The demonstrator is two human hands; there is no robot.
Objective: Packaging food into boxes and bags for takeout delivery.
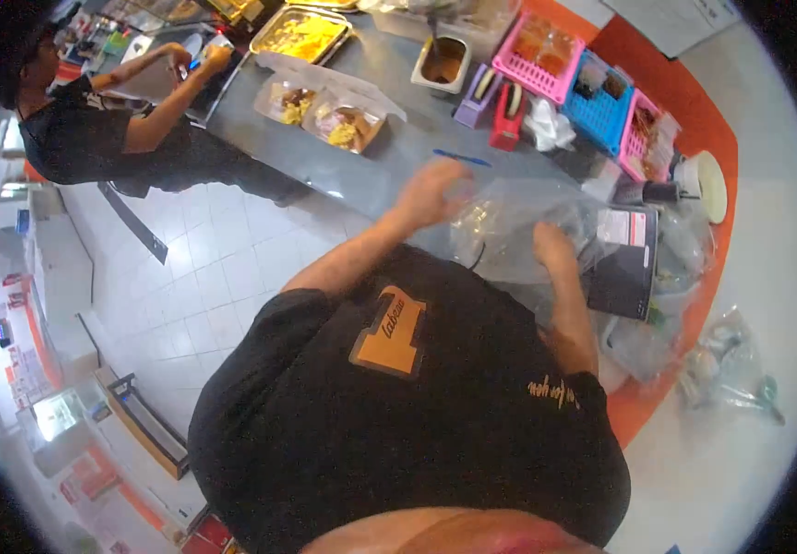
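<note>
A clear plastic bag lies spread over the counter in front of me. My right hand is closed on its upper layer, fingers curled into the film. Motion blurs my left hand, which hovers at the bag's left edge; whether it pinches the film is not clear. Just beyond that hand is a blue pen. Farther back on the left stands an open clear takeaway box, its two sides holding yellow shredded food and other food. To the right of my right hand rests a dark tablet-like panel with a lit area.
Purple and red tape dispensers stand behind the bag, near a sauce tub. Pink and blue baskets line the back right. Another person works at the left end. More plastic bags lie right.
</note>
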